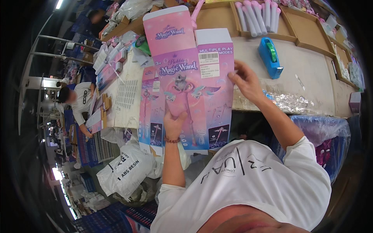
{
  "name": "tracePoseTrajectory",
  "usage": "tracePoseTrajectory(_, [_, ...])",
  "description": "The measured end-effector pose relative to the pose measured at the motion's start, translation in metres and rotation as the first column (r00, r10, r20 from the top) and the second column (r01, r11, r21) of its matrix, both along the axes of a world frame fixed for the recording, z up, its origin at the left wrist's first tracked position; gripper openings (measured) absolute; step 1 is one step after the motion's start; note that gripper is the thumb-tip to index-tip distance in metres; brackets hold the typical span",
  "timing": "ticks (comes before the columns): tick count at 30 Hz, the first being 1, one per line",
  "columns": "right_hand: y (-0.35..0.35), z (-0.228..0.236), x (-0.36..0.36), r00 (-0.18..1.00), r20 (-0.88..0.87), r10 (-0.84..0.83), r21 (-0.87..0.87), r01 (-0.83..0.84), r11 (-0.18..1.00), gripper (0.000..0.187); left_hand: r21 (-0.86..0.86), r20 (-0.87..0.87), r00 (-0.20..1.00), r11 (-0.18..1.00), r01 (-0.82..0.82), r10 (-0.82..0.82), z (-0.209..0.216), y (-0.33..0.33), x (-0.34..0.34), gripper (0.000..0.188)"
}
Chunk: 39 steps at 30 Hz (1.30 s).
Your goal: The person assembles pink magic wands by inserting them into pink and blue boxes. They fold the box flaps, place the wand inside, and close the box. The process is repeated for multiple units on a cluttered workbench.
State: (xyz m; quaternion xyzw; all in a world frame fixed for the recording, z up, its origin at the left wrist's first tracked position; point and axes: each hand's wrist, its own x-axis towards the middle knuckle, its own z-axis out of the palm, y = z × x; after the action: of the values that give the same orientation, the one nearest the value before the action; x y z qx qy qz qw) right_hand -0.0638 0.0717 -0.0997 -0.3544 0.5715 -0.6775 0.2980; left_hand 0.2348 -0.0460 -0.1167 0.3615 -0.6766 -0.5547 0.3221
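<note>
A flattened pink and purple printed carton [182, 85] is held in front of me, its pink top flap and a white flap spread out at the far end. Two white labels [210, 64] sit on its right panel, one above the other. My left hand [175, 125], with a beaded bracelet at the wrist, grips the carton low on its front; some of its fingers are hidden. At the carton's upper right edge, my right hand [246, 79] is closed with curled fingers and the thumb against the edge.
A blue tape dispenser [271, 58] with green tape stands on the table [311, 77]. Behind it, a cardboard tray [287, 23] borders several pale wands [258, 17]. A label sheet [126, 94] lies left. White sacks [128, 167] stand below, a plastic-lined blue bin [330, 132] at right. Another person [79, 99] works at left.
</note>
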Motion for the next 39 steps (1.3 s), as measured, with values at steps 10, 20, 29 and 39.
tracePoseTrajectory(10, [-0.014,0.05,0.005,0.589,-0.751,-0.298,-0.199,0.229,0.953,0.038,-0.09,-0.017,0.993,0.989,-0.116,0.115,-0.009,0.029,0.008,0.044])
tracePoseTrajectory(20, [-0.016,0.055,0.015,0.548,-0.808,-0.214,-0.124,0.197,0.973,0.033,-0.023,-0.025,0.994,0.994,-0.109,0.109,-0.012,0.037,0.017,0.039])
tracePoseTrajectory(29, [-0.017,0.055,0.02,0.504,-0.83,-0.239,-0.159,0.196,0.968,0.031,0.02,-0.061,0.992,0.994,-0.11,0.111,-0.014,0.039,0.021,0.039])
tracePoseTrajectory(39, [-0.019,0.056,0.024,0.541,-0.811,-0.223,-0.143,0.187,0.972,0.029,0.015,-0.061,0.991,0.993,-0.117,0.118,-0.019,0.039,0.025,0.041])
